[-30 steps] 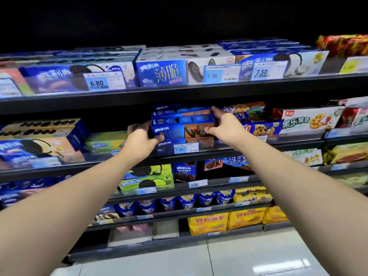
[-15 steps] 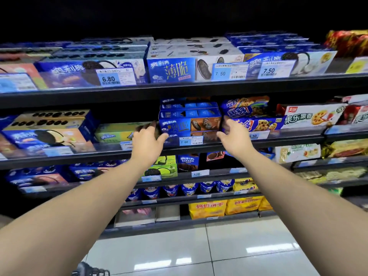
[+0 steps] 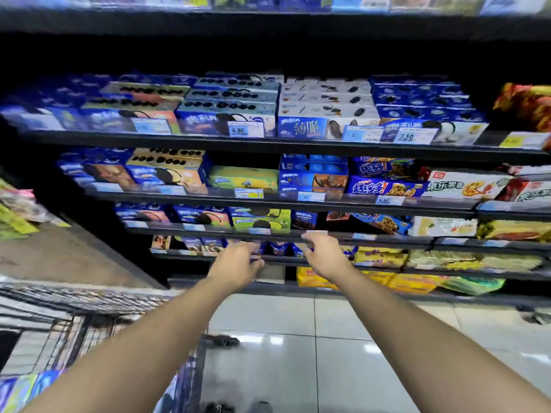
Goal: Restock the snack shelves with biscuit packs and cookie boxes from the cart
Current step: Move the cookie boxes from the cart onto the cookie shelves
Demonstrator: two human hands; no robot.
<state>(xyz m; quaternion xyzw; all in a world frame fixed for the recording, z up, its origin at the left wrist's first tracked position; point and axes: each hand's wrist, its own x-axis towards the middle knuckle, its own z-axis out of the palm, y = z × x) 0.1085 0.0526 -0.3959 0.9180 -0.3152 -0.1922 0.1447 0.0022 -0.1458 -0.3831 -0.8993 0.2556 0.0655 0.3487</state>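
Down at eight o'clock, the wire cart (image 3: 74, 305) fills the corner, with blurred blue and green packs (image 3: 26, 386) lying in it at seven o'clock. Toward the centre, the left hand (image 3: 238, 265) is stretched out, fingers loosely spread with nothing in them; motion blur hides whether it touches anything. Just beside it, at its three o'clock, the right hand (image 3: 323, 256) is likewise slack and empty, its fingertips in front of a lower shelf rail (image 3: 214, 233). At twelve o'clock from that hand, well above it, a stack of blue cookie boxes (image 3: 313, 177) sits on the middle shelf (image 3: 208, 198). A green box (image 3: 243, 177) lies just beside the stack at nine o'clock, and blue chocolate-chip biscuit packs (image 3: 384, 187) at three o'clock.
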